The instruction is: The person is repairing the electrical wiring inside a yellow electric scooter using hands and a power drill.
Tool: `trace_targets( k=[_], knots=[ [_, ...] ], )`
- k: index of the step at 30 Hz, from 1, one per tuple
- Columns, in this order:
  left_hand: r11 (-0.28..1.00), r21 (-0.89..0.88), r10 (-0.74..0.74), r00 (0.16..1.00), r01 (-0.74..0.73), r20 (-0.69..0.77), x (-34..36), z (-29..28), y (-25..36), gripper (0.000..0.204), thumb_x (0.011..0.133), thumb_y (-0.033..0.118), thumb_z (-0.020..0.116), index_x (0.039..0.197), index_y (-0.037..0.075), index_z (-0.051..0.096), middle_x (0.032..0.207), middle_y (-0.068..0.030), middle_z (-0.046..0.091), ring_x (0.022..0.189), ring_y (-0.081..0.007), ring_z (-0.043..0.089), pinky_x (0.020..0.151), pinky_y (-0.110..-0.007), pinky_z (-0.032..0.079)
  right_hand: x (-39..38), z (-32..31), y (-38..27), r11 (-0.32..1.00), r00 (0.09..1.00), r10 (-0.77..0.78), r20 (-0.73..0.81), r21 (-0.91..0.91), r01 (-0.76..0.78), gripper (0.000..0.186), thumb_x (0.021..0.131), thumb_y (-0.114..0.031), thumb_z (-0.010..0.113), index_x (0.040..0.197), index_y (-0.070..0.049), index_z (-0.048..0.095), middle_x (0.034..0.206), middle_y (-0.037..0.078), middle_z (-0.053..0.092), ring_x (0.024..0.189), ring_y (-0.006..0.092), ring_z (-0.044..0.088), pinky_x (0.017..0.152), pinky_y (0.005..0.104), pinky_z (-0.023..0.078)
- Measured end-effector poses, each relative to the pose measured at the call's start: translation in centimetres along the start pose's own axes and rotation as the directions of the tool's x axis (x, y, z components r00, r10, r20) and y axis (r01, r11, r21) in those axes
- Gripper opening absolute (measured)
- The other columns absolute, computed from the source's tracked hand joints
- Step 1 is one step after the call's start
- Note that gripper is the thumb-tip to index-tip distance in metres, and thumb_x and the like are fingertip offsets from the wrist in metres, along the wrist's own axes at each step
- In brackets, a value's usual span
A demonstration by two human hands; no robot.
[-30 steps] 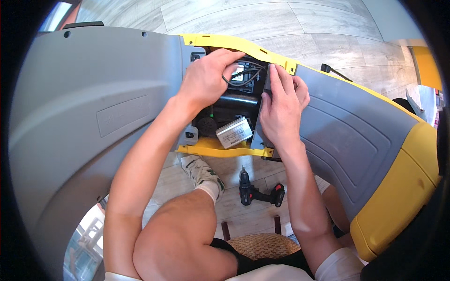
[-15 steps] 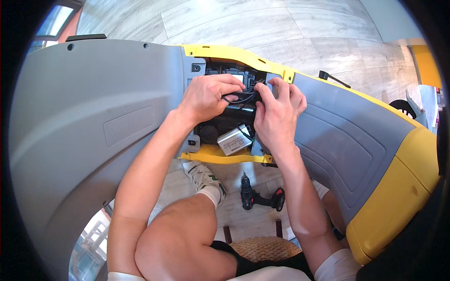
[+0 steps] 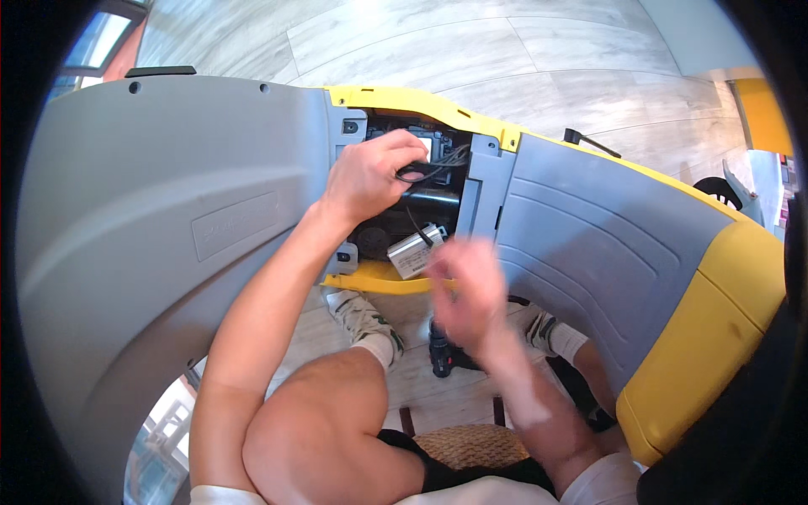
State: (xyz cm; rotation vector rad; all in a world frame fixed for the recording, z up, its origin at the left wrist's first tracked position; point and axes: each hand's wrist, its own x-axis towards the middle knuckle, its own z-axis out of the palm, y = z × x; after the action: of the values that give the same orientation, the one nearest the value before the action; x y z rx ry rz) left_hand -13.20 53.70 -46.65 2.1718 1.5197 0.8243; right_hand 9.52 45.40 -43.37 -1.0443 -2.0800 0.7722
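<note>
My left hand (image 3: 370,178) is closed around a bundle of thin dark cables (image 3: 444,165) at the upper part of an open bay in a grey and yellow machine body. Below the bundle, inside the bay, runs a shiny black cylinder (image 3: 431,200). A silver metal box (image 3: 409,257) with a printed label sits tilted at the bay's near edge, a short black cable (image 3: 418,227) rising beside it. My right hand (image 3: 473,290) is just right of that box, smeared by motion. Whether its fingers hold anything is not visible.
A large grey shell (image 3: 168,160) spreads left of the bay, and a grey panel (image 3: 606,219) with yellow trim lies to the right. Yellow rims (image 3: 370,279) border the opening. A cordless drill (image 3: 441,353) stands on the floor below, partly behind my right hand. A woven stool (image 3: 471,446) is under me.
My right hand has left the cables and moved down toward me, beside the silver box. My left hand stays on the cables. The right side of the bay is now uncovered.
</note>
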Motion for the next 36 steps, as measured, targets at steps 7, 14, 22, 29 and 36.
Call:
trace_targets(
  k=[7,14,22,29,36],
  knots=[
    [0.987,-0.093,-0.147,0.977,0.133,-0.157,-0.6,0.2,0.4,0.059,0.067,0.005,0.09,0.123,0.008,0.069,0.127,-0.0103,0.068,0.103,-0.0296,0.072,0.082,-0.037,0.061,-17.7,5.0,-1.6,0.94,0.926,0.231,0.298,0.179,-0.291,0.015,0.084,-0.008,0.076,0.097,-0.005,0.069,0.084,0.013,0.065,0.078,0.0355,0.064,0.071,0.044,0.052],
    [0.99,-0.13,-0.075,0.976,0.049,-0.203,-1.0,0.6,-0.3,0.061,0.07,0.006,0.089,0.127,0.008,0.068,0.125,-0.0091,0.069,0.089,-0.0255,0.069,0.078,-0.033,0.06,-25.9,3.3,4.5,0.849,0.724,0.529,0.443,-0.274,-0.453,0.073,0.074,-0.005,0.075,0.143,-0.001,0.05,0.132,0.023,0.054,0.119,0.0451,0.053,0.105,0.0536,0.043],
    [0.999,0.041,0.013,0.973,-0.004,-0.232,-1.3,0.0,-0.1,0.044,0.076,0.018,0.088,0.113,0.012,0.065,0.112,-0.0054,0.065,0.09,-0.0307,0.07,0.075,-0.042,0.059,-29.5,4.3,5.1,0.743,0.375,0.669,0.642,-0.585,-0.325,0.077,0.081,-0.008,0.075,0.152,-0.006,0.044,0.13,0.022,0.055,0.126,0.0422,0.055,0.106,0.052,0.046],
    [0.999,0.046,0.011,0.971,0.0,-0.238,-1.1,0.1,0.2,0.047,0.076,0.018,0.087,0.119,0.014,0.067,0.111,-0.0033,0.066,0.089,-0.0291,0.07,0.077,-0.041,0.06,-32.6,5.1,7.8,0.732,0.278,0.679,0.68,-0.595,-0.334,0.081,0.08,-0.009,0.077,0.152,-0.007,0.041,0.128,0.025,0.059,0.119,0.0454,0.061,0.101,0.0534,0.051],
    [0.995,0.077,-0.055,0.993,0.063,-0.107,-1.1,0.6,-0.3,0.031,0.078,0.023,0.086,0.105,0.013,0.074,0.101,-0.0034,0.064,0.086,-0.0289,0.069,0.075,-0.04,0.058,-28.5,0.2,5.4,0.73,0.244,0.638,0.731,-0.473,-0.493,0.078,0.08,-0.013,0.078,0.151,-0.011,0.044,0.122,0.024,0.068,0.111,0.0445,0.066,0.095,0.0518,0.054]
  ],
)
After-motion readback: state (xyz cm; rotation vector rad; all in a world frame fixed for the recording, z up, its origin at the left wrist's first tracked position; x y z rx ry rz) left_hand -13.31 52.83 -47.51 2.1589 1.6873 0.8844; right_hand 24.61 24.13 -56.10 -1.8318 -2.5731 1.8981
